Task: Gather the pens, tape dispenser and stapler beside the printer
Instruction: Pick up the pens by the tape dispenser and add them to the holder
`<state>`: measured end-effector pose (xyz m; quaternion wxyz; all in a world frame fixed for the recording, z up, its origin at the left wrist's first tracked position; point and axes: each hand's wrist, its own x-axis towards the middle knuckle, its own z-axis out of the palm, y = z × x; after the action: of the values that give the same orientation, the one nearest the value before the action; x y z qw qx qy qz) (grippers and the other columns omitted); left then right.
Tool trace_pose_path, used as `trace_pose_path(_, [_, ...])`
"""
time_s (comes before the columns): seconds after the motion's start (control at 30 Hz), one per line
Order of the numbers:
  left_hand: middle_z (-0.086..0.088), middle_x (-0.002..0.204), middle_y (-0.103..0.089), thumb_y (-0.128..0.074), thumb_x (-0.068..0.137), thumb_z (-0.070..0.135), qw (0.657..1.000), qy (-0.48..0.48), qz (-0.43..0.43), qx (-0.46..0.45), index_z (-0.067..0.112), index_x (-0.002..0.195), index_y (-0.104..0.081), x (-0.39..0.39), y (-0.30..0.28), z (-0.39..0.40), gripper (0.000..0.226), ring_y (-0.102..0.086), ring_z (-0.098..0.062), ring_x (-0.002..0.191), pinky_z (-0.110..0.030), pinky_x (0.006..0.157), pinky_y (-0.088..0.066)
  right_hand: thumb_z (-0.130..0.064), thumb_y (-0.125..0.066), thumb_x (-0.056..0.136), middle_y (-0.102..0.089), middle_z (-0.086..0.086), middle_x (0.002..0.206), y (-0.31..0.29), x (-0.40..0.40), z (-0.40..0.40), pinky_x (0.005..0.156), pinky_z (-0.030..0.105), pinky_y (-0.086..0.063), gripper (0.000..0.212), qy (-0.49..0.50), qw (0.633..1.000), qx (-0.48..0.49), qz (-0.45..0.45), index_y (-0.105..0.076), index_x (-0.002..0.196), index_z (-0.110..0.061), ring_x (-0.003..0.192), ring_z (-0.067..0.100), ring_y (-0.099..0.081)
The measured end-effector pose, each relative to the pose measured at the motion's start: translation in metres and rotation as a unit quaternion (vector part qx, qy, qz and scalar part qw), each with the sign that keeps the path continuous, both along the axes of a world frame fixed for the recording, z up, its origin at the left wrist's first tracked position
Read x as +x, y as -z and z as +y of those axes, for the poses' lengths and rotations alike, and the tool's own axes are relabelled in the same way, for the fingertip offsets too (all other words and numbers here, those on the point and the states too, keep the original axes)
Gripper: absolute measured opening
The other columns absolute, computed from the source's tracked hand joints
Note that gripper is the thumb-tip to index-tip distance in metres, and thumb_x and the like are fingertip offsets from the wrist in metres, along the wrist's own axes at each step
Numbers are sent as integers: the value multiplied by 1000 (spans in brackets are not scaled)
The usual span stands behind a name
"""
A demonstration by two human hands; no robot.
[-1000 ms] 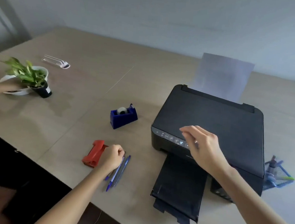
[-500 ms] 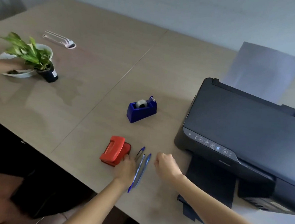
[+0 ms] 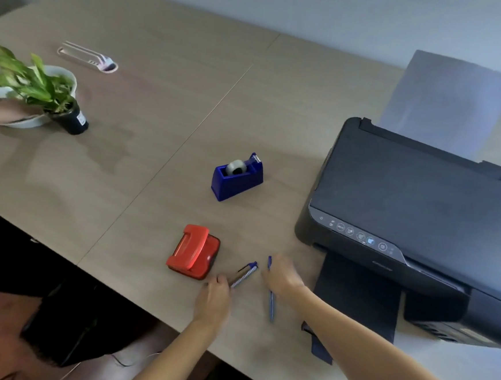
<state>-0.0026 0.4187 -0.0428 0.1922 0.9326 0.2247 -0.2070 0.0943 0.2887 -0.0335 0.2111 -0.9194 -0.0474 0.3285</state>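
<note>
Head view: printer (image 3: pixel 416 203) panel icons blurred; pot (image 3: pixel 75 120) label unreadable.

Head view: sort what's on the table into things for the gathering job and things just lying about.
For the job:
pens, one more under the right hand
left hand
red stapler
blue tape dispenser
printer

Lying about:
potted plant
white bowl
pale clip-like gadget

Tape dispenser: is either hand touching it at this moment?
No. The blue tape dispenser stands alone on the table, while the left hand and right hand are nearer the camera at the pens.
</note>
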Motion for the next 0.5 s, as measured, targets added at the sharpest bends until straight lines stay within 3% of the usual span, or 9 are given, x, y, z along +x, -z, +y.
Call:
trace_pose_path(0.13, [-11,132,-55,-38,101,15,999,-23,-20,-11,14,134,-45,-4,-6,-4,34,-54,-27,120,-35,98,-46,-18,-49,94,-50,10,69,-28,-19,-33,60,39,-43,16,-10,991,113,-75,-48,82,-7,57,24,-42])
trace_pose_path(0.3, [-16,121,-62,-35,104,22,993,-10,-88,-79,8,126,-49,-1,-47,-31,31,-62,-33,109,-32,88,-49,-13,-49,93,-50,4,65,-96,-46,-104,55,34,-40,10,-36,933,295,-202,-40,86,-13,57,20,-37])
trace_pose_path(0.37, [-24,94,-67,-45,101,13,982,11,-169,-89,0,109,-54,5,-71,-48,17,-68,-38,88,-33,71,-48,-20,-49,96,-55,1,68,-121,-55,-143,58,33,-47,8,5,913,327,-243,-45,102,-18,58,19,-50])
trace_pose_path(0.43, [-19,66,-60,-47,99,8,973,51,-205,-89,4,88,-45,18,-99,-74,12,-65,-42,68,-40,59,-48,-21,-52,96,-63,0,72,-143,-61,-190,60,27,-55,18,93,883,360,-288,-45,111,-30,61,15,-63])
trace_pose_path(0.5, [-12,70,-58,-38,102,17,967,92,-196,-133,11,94,-42,33,-131,-112,10,-62,-41,73,-47,66,-49,-19,-57,93,-69,0,75,-158,-63,-239,59,20,-57,24,196,839,370,-348,-47,108,-34,60,13,-67])
